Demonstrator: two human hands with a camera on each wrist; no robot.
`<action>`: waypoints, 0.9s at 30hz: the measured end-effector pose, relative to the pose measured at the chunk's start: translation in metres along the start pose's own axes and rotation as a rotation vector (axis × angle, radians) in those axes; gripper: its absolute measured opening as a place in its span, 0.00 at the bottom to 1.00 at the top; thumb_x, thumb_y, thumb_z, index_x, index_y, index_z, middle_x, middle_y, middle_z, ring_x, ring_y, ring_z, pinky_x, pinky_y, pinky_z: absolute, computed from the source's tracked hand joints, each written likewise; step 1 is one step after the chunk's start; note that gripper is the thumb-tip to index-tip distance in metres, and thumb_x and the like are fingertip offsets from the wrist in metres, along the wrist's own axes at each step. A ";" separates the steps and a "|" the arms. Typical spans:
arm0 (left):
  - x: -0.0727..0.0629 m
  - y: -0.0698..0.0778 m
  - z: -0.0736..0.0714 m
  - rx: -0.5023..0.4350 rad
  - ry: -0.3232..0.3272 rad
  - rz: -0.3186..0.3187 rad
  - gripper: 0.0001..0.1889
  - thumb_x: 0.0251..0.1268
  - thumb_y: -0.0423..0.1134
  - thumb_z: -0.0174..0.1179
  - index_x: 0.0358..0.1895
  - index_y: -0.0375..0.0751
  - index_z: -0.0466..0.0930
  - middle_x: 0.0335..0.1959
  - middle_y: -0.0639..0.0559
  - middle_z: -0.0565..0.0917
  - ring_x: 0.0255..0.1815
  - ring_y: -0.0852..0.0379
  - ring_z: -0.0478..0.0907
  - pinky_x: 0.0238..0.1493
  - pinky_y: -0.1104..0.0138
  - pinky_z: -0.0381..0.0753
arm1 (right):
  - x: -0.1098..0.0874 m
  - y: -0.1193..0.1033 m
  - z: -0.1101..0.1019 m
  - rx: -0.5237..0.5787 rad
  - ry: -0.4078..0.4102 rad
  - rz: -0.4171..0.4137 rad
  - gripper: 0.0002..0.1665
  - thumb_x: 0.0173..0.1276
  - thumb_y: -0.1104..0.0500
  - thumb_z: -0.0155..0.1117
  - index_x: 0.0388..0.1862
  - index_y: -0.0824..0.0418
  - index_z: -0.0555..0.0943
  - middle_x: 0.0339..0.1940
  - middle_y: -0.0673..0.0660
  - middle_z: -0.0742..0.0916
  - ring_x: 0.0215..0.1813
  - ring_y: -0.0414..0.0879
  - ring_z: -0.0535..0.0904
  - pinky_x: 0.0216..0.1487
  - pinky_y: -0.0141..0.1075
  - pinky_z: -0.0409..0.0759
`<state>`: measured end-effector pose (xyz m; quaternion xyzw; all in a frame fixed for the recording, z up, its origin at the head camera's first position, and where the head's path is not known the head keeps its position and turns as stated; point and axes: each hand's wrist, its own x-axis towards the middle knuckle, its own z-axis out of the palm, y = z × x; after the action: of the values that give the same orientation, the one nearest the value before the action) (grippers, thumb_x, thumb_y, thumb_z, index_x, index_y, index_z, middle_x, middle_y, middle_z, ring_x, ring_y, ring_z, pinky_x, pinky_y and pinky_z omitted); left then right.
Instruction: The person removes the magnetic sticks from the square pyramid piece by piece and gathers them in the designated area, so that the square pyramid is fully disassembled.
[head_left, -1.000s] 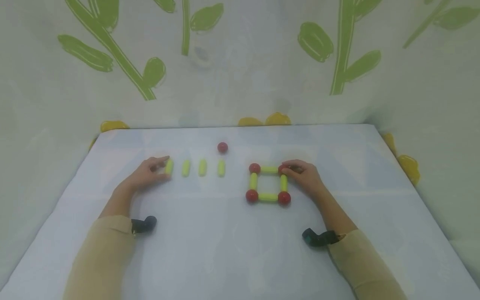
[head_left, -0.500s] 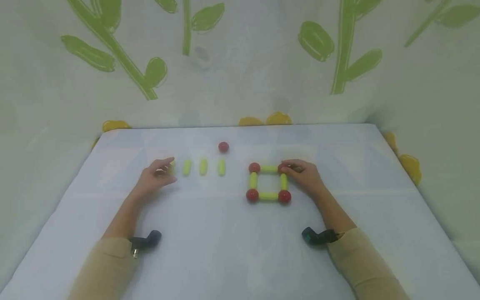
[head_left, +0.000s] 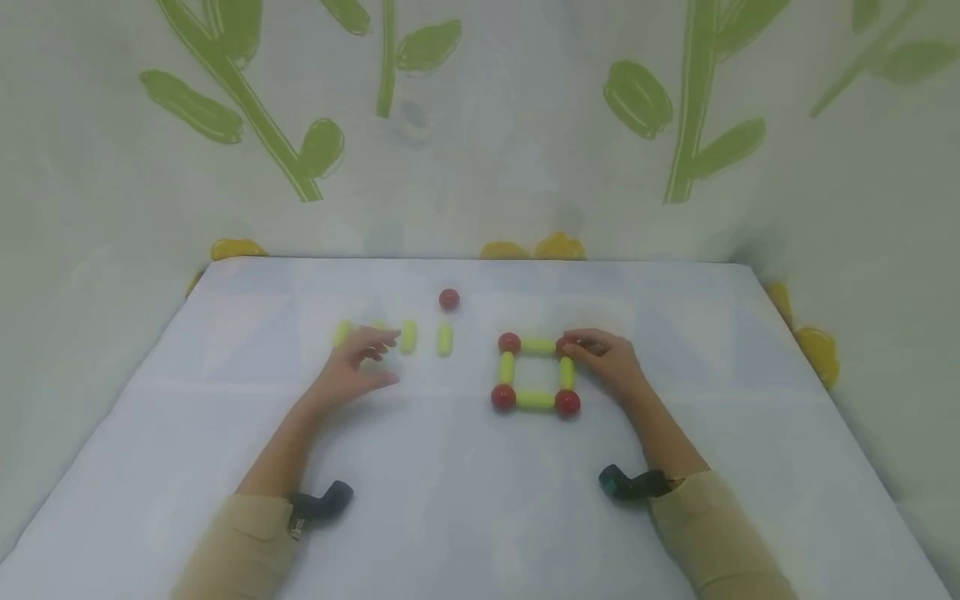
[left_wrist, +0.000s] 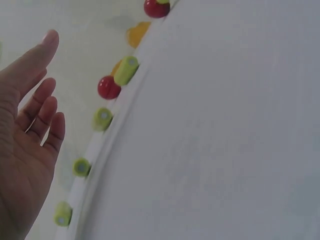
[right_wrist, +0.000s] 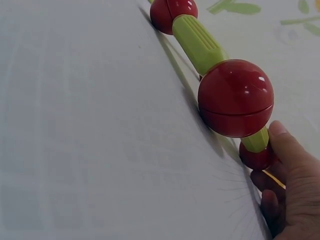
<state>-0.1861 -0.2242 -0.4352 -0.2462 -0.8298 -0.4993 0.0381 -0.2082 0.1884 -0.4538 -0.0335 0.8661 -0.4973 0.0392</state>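
On the table lies a square of yellow-green rods joined by red balls at its corners. My right hand pinches the far right corner ball between thumb and fingers. In the right wrist view, a near corner ball stands in front, and the gripped ball is partly covered by the thumb. My left hand is over the row of loose rods, holding nothing, its thumb and fingers spread apart. It partly hides one rod; another rod is just beyond its fingertips.
A loose red ball lies behind the rightmost loose rod. The leftmost rod lies behind the left hand. A pale wall with painted green leaves rises at the white table's far edge.
My left hand has come away from the leftmost rod and moved right along the row, leaving the rods in place. The right hand keeps its pinch on the corner ball.
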 end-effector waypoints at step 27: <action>0.033 0.029 0.123 -0.044 -0.378 0.158 0.24 0.51 0.38 0.71 0.55 0.49 0.79 0.52 0.58 0.75 0.54 0.61 0.70 0.55 0.67 0.73 | 0.002 0.007 -0.001 -0.012 -0.004 0.012 0.31 0.55 0.34 0.65 0.52 0.49 0.81 0.54 0.50 0.83 0.61 0.48 0.74 0.61 0.49 0.73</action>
<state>-0.1796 -0.0962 -0.4627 -0.4006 -0.7891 -0.4578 -0.0849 -0.2108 0.1929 -0.4596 -0.0295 0.8692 -0.4917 0.0437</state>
